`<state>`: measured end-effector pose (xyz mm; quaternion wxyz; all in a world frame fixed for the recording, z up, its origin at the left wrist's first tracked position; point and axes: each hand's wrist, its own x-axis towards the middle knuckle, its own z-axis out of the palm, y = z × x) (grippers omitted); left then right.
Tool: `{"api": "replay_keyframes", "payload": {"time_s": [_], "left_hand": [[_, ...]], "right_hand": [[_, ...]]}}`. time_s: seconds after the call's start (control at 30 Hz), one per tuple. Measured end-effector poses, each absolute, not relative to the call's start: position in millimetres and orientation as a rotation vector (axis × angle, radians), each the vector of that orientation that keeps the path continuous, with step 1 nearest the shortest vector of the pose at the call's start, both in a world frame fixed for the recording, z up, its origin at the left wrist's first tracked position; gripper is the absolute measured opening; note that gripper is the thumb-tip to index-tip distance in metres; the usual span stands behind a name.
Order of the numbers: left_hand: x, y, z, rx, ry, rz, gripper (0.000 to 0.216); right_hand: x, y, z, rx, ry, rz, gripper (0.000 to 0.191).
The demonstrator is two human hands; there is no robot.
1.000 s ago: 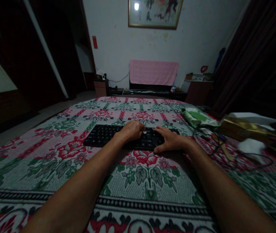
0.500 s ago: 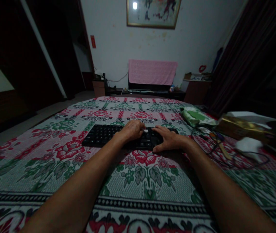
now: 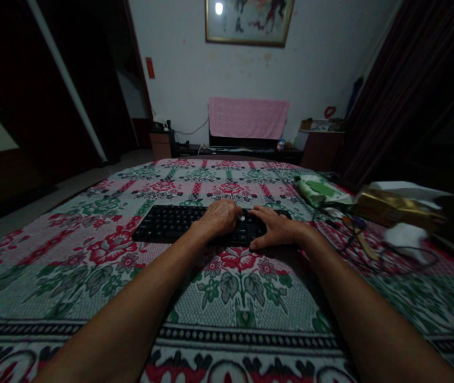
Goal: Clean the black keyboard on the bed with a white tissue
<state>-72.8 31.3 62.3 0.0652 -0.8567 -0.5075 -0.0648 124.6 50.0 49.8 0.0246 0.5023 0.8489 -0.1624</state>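
Observation:
A black keyboard lies flat on the flowered tablecloth. Over its middle-right keys, my left hand is closed, with a small white wad, tissue-like, poking out at its fingertips against the keys. What more of the wad is inside the fingers is hidden. My right hand rests across the keyboard's right end, fingers spread toward the left and thumb at the near edge. It covers part of the number keys.
To the right lie a green-and-white packet, a golden tissue box, a crumpled white tissue and tangled black cable. Beyond the table, a pink cloth drapes over a dark screen by the wall.
My left hand has shifted slightly right and nearer along the keys with the white wad. My right hand stays in place on the keyboard; the view has turned a little.

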Motion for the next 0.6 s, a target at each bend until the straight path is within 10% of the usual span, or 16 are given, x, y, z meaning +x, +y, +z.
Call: {"api": "replay_keyframes", "payload": {"time_s": [0.6], "left_hand": [[-73,27,71,-2.722,-1.472,-0.088,0.036]], "right_hand": [[124,51,47,1.565,2.635,-0.462,0.118]]}}
